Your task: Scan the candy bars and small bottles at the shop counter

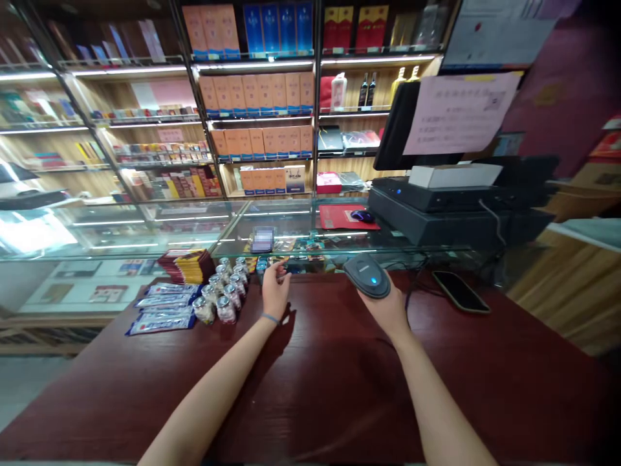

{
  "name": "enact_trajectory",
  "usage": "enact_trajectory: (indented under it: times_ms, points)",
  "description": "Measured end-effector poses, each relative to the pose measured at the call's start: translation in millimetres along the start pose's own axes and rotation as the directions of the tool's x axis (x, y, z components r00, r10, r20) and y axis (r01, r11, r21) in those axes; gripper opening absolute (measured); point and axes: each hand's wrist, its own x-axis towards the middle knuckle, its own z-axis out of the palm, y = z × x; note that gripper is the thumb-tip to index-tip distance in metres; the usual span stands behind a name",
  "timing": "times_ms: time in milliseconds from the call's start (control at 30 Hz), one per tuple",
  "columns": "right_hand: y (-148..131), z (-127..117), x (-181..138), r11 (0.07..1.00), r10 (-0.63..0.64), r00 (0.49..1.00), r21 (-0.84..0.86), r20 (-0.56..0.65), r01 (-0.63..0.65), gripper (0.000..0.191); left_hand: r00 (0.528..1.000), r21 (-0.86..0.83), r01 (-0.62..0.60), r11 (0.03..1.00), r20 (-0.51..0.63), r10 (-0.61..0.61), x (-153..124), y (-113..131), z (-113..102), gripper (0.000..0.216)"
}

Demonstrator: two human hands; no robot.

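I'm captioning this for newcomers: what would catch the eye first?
The right hand grips a scanner with a blue light over the red counter. The left hand reaches open beside rows of small jars, and a dark phone lies to the right.

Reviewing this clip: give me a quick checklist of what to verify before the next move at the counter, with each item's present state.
1. Scanner held securely in the right hand: ok, the hand cups it from below and its blue light is on.
2. Left hand free: ok, open and holding nothing.
3. Left hand's contact with the jars: ok, beside them and apart.
4. Jars upright: ok, standing in rows on the counter.
5. Scanner cable unsnagged: cannot tell, its run past the hand is unclear.
6. Phone out of the way: ok, lying flat to the right of the right hand.
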Motion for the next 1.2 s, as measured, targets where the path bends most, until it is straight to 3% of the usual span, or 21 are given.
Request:
enact_trajectory:
  times_ms: [100, 233, 400, 567, 700, 1000, 1133, 1200]
  points:
    - [-3.0, 14.1, -6.7, 0.999, -0.039, 0.998, 0.031, 0.043, 0.037, 0.05, 0.998, 0.036, 0.013, 0.999, -0.055, -0.011, 0.4, -10.5, -30.5, 0.036]
    - [-13.7, 31.6, -19.2, 0.996, -0.073, 0.987, 0.057, 0.146, 0.066, 0.041, 0.995, 0.085, 0.008, 0.996, -0.098, 0.0, 0.6, -27.3, -51.2, 0.039]
    - [-30.1, 47.2, -35.3, 0.995, -0.098, 0.948, 0.021, 0.303, 0.096, 0.029, 0.997, 0.227, -0.046, 0.973, -0.051, 0.059, 1.2, -41.2, -53.1, 0.056]
    - [-33.7, 53.8, -41.7, 0.987, -0.116, 0.929, -0.066, 0.351, 0.148, 0.034, 0.996, 0.21, 0.002, 0.978, 0.089, -0.021, 2.2, -53.7, -48.8, 0.076]
    - [-32.2, 55.2, -43.1, 0.977, -0.124, 0.929, -0.123, 0.349, 0.176, 0.031, 0.994, 0.206, -0.013, 0.978, 0.112, -0.011, 1.8, -58.2, -50.8, 0.068]
    - [-29.3, 57.8, -45.9, 0.965, -0.148, 0.921, -0.15, 0.36, 0.214, 0.035, 1.0, 0.255, -0.017, 0.967, 0.017, 0.013, 1.9, -44.9, -54.3, 0.032]
    - [-31.4, 55.6, -47.7, 0.949, -0.176, 0.915, -0.186, 0.362, 0.256, 0.041, 1.0, 0.122, 0.001, 0.993, 0.027, -0.004, 0.4, -40.1, -53.4, 0.027]
    - [-32.7, 53.6, -48.3, 0.932, -0.221, 0.904, -0.192, 0.367, 0.306, 0.043, 0.996, -0.002, 0.086, 0.996, 0.029, -0.086, -0.8, -37.5, -53.1, 0.03]
